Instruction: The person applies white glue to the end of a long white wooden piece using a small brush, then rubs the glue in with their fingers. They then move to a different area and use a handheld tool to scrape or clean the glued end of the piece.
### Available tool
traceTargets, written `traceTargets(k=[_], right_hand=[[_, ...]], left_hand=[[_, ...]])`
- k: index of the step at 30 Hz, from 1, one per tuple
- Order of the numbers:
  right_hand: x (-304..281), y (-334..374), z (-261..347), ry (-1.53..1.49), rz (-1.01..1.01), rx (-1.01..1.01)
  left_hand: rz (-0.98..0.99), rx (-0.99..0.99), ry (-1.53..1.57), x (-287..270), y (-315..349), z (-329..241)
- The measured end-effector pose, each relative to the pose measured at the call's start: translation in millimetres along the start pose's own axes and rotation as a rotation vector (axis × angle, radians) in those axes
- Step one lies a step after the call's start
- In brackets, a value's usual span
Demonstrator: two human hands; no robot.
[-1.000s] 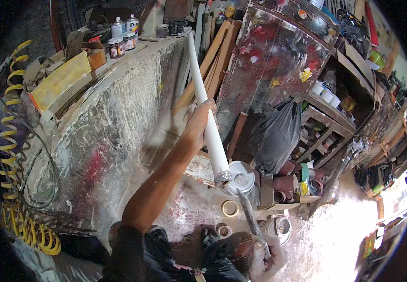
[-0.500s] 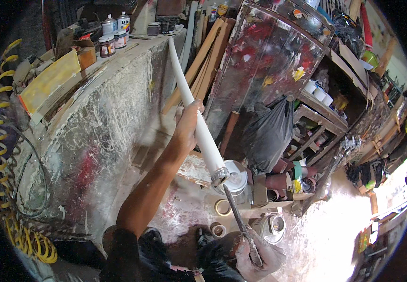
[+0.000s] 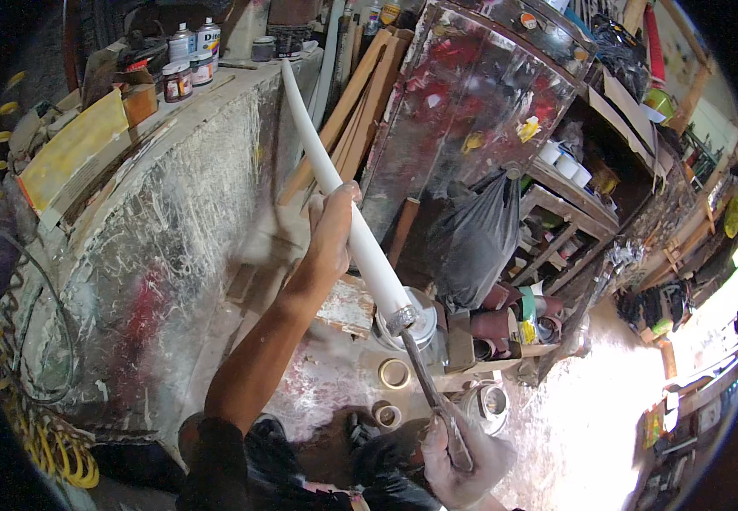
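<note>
The white tapered pole [image 3: 375,266] hangs slanting above the floor [image 3: 335,375], and the fingers of the left hand [image 3: 331,232] are wrapped around its middle. The right hand [image 3: 478,464] has its fingers closed on a long thin tool [image 3: 423,375]. In my judgement, the long side is already white, but the near end [image 3: 400,320] is rough and grey; how much work remains there, I cannot tell. One second ago the tool's tip was apart from this end; now it appears to meet it.

The left sleeve [image 3: 217,460] is short and black.
</note>
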State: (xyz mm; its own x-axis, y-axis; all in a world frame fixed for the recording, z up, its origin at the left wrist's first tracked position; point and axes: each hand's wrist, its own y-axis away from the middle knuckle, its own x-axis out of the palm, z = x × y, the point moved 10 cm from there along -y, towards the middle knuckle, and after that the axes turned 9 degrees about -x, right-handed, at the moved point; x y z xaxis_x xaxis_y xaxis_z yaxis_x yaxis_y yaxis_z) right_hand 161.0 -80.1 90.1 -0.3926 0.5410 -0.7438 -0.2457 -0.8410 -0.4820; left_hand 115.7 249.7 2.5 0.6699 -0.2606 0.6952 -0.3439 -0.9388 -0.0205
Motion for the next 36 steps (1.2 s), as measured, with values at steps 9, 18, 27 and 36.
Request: traceTargets(k=[9, 18, 27, 36], right_hand=[[-4, -1, -12, -0.022, -0.152, 0.052], [-69, 38, -38, 0.086, -0.724, 0.298], [189, 52, -281, -0.465, 0.345, 0.503], [318, 90, -314, -0.802, 0.203, 0.742]], left_hand=[[-0.13, -0.06, 0.017, -5, -4, 5], [-0.087, -0.1, 0.053, 15, -4, -3], [0.174, -0.34, 0.231, 48, -6, -26], [0.306, -0.524, 0.427, 70, -42, -70]])
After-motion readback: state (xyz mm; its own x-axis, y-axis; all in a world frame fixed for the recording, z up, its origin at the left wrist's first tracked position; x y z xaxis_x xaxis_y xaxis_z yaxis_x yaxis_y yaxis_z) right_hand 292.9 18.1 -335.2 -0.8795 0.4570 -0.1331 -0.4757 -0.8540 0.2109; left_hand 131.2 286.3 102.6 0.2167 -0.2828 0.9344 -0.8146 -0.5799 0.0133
